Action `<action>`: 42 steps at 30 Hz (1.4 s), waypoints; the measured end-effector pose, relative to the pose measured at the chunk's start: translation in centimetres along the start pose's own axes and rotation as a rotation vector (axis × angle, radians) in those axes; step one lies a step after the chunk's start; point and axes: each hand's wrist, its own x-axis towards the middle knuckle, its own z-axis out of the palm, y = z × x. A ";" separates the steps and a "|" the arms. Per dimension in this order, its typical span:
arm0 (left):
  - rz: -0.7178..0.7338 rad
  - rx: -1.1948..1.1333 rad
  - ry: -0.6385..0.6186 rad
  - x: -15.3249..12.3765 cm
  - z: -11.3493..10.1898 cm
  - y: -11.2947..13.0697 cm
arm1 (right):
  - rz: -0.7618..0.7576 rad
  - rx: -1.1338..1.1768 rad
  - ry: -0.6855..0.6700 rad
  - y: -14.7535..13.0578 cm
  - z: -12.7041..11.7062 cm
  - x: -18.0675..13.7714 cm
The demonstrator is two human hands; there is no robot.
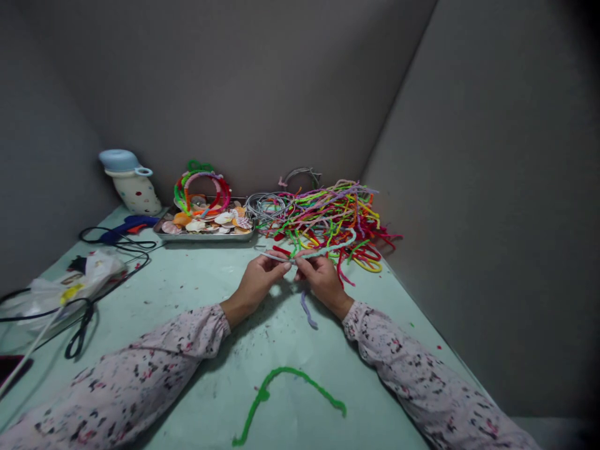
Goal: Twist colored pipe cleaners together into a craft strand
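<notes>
pale pipe cleaner (328, 249): middle hidden in the grip of left hand (260, 275) and right hand (323, 278)
dark slab (12, 369): cut by left edge

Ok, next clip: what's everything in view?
table: one, pale green, under everything.
pipe cleaner pile: one, mixed colours, back right.
loose pipe cleaner: one, green, near front.
tray: one, metal, back centre, holding shells.
wrapped hoops: several, multicoloured, in tray.
bottle: one, white, blue cap, back left.
glue gun: one, blue, left of tray.
scissors: one, black, left edge.
pale strand: one, pale blue, between both hands.
left hand: one, pinching strand.
right hand: one, pinching strand.
</notes>
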 end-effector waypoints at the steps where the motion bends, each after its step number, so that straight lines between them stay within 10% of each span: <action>1: 0.008 0.004 0.001 0.0 0.0 0.0 | 0.003 -0.009 -0.013 0.0 0.0 0.0; 42: -0.009 0.302 -0.001 0.5 -0.7 -0.8 | 0.024 -0.187 -0.007 0.9 0.1 0.1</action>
